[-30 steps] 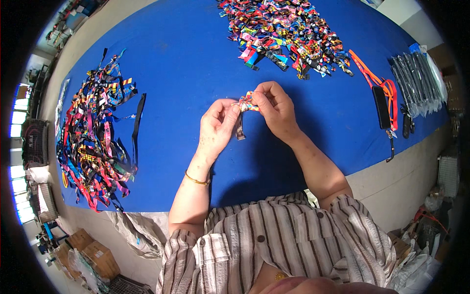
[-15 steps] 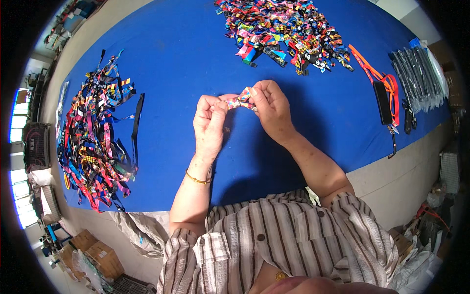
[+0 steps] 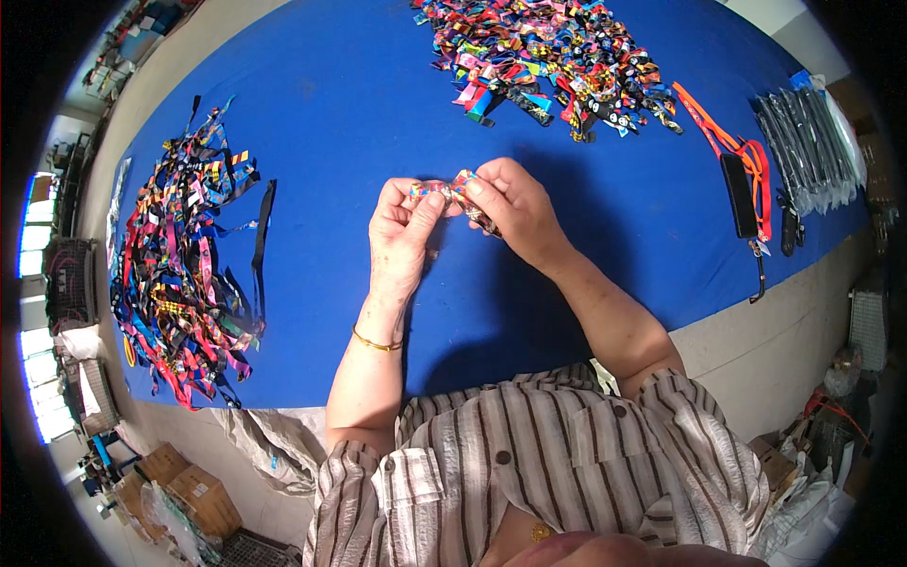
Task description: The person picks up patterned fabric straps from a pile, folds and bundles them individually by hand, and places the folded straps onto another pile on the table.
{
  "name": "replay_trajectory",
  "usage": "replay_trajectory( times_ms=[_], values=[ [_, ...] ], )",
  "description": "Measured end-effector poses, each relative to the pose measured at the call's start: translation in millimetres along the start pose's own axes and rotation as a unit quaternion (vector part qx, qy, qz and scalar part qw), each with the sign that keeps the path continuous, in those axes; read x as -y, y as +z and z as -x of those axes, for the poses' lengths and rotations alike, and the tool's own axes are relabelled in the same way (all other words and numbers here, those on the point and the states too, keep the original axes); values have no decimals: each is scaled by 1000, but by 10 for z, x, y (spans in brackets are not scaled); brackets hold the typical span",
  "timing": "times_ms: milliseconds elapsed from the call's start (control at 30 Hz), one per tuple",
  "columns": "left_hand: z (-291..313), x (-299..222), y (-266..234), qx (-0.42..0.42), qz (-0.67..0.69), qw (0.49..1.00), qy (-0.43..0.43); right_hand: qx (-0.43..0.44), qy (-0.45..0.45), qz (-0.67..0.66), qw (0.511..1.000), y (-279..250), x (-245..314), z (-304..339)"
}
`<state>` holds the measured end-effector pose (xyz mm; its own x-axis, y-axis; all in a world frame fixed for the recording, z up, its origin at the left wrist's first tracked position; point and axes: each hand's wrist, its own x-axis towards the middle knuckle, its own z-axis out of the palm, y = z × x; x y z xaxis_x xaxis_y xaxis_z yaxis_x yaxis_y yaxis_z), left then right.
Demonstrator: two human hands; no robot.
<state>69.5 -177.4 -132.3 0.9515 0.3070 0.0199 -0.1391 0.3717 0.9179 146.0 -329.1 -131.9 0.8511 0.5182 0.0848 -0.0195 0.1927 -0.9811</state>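
A short multicoloured patterned ribbon strap (image 3: 457, 192) is bunched between my two hands above the middle of the blue table. My left hand (image 3: 402, 222) pinches its left part between thumb and fingers. My right hand (image 3: 515, 208) grips the other part, with a folded end hanging below the fingers. Much of the strap is hidden by my fingertips. To the left lies a loose pile of long printed straps (image 3: 179, 265), and a heap of short, folded straps (image 3: 557, 61) spreads at the far side.
The blue cloth (image 3: 331, 113) covers the table. At the right lie an orange lanyard (image 3: 709, 123) with a black phone-like object (image 3: 739, 198), a dark small item (image 3: 791, 227) and a stack of plastic-wrapped dark packs (image 3: 808, 151). Cardboard boxes (image 3: 200, 503) stand on the floor at lower left.
The strap has been turned and folded differently between my fingers, and one end now hangs below my right hand. My left hand has shifted slightly left.
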Motion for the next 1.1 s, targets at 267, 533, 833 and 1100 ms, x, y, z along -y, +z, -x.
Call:
replay_trajectory(
  times_ms=[267,533,833,1100],
  values=[
    [1,-28,-20,1,18,1000,8,151,150,46,976,-89,150,-40],
    [-17,-78,-13,-1,61,997,-43,117,67,29,990,-102,-4,-34],
    [-23,-59,-3,-34,43,998,-34,75,11,66,995,-40,28,-47],
    [-17,8,7,-16,12,996,-88,66,58,45,995,-110,-1,-51]
  ],
)
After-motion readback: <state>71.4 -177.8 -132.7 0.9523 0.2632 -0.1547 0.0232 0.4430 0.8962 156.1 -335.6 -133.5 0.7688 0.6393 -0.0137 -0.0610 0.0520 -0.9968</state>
